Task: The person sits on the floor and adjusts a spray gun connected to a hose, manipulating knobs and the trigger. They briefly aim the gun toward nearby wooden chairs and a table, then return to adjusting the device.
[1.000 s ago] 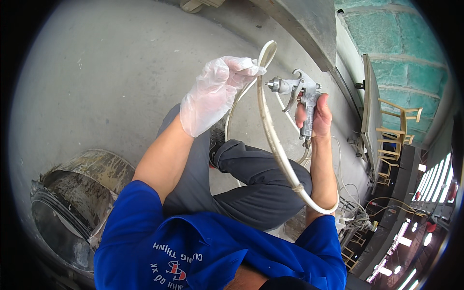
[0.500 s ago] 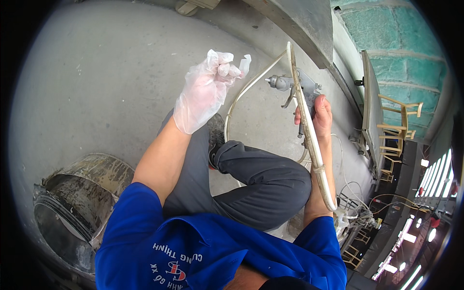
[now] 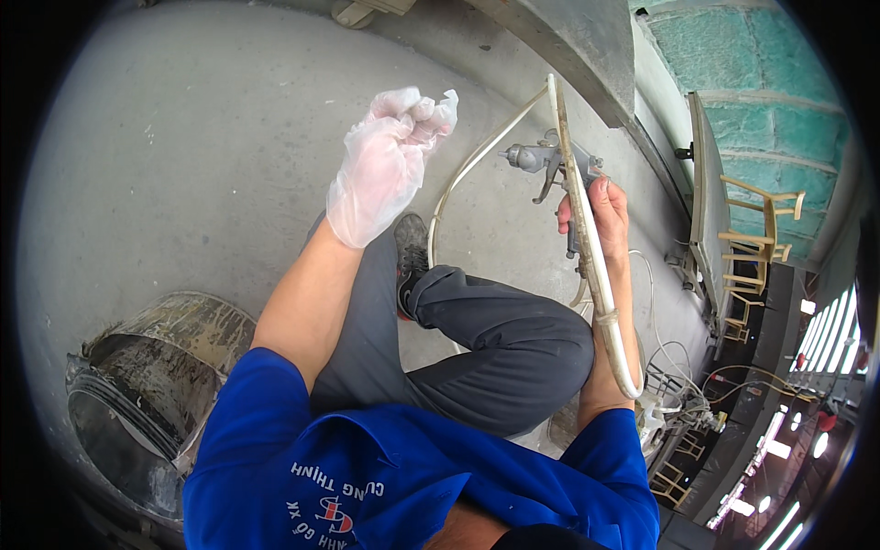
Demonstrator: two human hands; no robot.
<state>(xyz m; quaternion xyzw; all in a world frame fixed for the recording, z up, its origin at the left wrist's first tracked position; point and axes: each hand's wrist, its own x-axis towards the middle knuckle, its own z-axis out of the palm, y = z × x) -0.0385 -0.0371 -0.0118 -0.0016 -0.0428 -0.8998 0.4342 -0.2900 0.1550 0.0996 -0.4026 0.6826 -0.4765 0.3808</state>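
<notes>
My left hand (image 3: 378, 174) wears a thin, see-through plastic glove. Its fingers are curled in, palm side showing, and a loose glove fingertip sticks out past them; I see nothing held there. On the right, my bare right hand (image 3: 612, 215) grips a grey metal spray gun (image 3: 536, 159) by its handle, the nozzle pointing left. A whitish hose (image 3: 596, 261) loops up in front of the gun and hides part of it and of the hand, then runs down across my right forearm. A pale hose (image 3: 466, 170) hangs in a curve between my hands.
A dirty, paint-crusted bucket (image 3: 197, 325) lies tipped on its side at lower left. Overhead right runs a grey metal edge (image 3: 577, 46). Wooden chairs (image 3: 761, 234) stand beyond a grey panel (image 3: 708, 202). Tangled hoses (image 3: 678, 390) lie by my right elbow.
My left hand has shifted slightly left and turned, its fingers still curled. The spray gun has tilted slightly in my right hand; the hose beside it barely moved.
</notes>
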